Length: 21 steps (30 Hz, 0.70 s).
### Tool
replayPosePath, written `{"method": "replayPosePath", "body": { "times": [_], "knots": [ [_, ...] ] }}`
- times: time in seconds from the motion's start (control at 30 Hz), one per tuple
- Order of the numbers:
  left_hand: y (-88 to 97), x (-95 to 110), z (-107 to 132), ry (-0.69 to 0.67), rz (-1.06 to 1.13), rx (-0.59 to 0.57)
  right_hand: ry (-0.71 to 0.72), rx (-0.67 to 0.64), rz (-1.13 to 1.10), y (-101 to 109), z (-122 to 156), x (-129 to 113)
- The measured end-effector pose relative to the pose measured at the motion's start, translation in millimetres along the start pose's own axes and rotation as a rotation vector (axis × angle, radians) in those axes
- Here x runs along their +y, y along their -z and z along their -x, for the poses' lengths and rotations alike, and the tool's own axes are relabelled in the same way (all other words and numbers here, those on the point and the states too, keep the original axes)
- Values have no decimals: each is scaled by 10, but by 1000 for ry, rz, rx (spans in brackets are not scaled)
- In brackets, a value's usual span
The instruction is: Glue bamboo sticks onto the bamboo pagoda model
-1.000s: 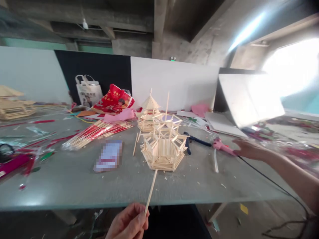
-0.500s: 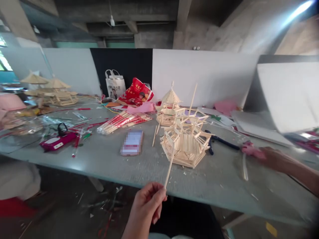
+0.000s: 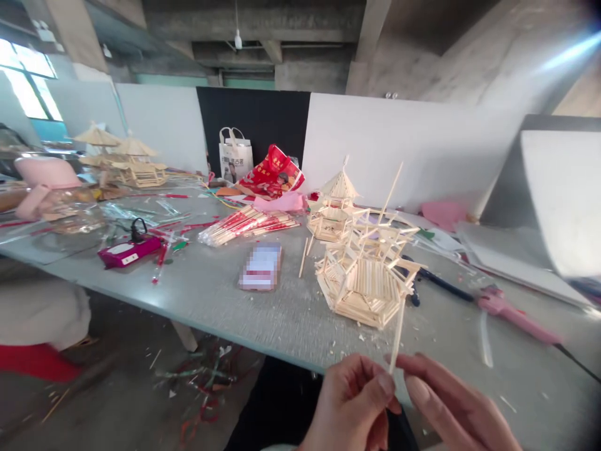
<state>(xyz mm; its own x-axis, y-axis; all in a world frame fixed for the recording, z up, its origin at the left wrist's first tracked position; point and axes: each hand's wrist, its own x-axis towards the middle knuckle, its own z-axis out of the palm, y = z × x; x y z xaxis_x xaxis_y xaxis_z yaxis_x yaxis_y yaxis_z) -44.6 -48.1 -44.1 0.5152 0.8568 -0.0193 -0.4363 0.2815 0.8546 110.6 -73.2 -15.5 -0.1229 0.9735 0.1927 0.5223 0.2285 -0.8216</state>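
My left hand pinches a thin wooden stick near its lower end, in front of the table's edge. The stick points up and slightly right. Close beside it, my right hand has its fingers stretched out, with the fingertips at the stick; whether they touch it I cannot tell. Beyond the hands stands a many-sided pavilion model of wooden sticks, its upper part an open framework. A smaller roofed stick model is behind it. To the right lies a pink glue gun with a cord.
A phone lies left of the model, below bundles of wrapped sticks. Farther left are a magenta power strip and a pink-lidded jar. Dark-handled pliers rest right of the model. Scraps litter the floor.
My right hand has left the glue gun, which now lies on the table, and has come to the stick. The left hand with the stick appears farther right. The view has shifted left.
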Motion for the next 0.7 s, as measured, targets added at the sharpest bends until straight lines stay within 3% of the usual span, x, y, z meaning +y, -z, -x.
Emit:
{"method": "replayPosePath", "body": {
  "times": [0.23, 0.43, 0.7],
  "knots": [
    [-24, -20, -84, 10, -38, -54, -178, 190, -331, -163, -193, -239],
    [-116, -35, -167, 25, 38, -41, -179, 109, -326, -34, -239, -49],
    [-289, -23, -271, 48, 139, 5, -245, 182, -306, 111, -337, 124]
  ]
}}
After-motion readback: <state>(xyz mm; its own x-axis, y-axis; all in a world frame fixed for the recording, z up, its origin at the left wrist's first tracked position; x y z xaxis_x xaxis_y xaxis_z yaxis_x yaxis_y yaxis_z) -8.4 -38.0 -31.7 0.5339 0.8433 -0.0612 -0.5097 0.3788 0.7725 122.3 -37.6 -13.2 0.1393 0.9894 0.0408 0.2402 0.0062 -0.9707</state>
